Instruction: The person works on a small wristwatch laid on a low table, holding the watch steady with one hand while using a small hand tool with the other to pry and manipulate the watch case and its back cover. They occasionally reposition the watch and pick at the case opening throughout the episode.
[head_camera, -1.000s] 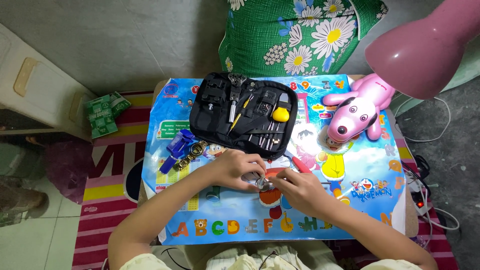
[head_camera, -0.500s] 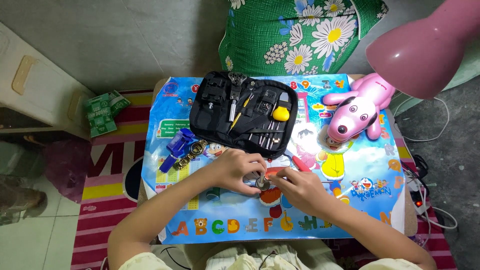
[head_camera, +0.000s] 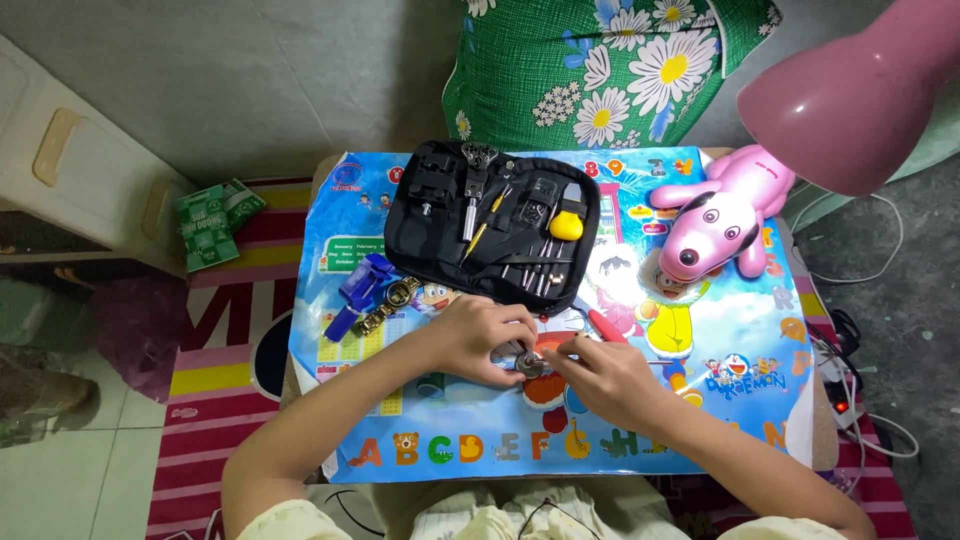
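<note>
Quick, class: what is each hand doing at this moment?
Left hand: fingers curled on the small round metal piece.
Right hand: fingers pinched at the same piece; any tool held cannot be told.

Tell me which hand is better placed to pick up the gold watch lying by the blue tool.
Left. The left hand sits nearer the gold watch, which lies beside the blue tool; the right hand is farther away, on the small metal piece.

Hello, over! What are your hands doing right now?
Left hand and right hand pinch a small round metal piece. Tool case open behind. Nothing blocking.
</note>
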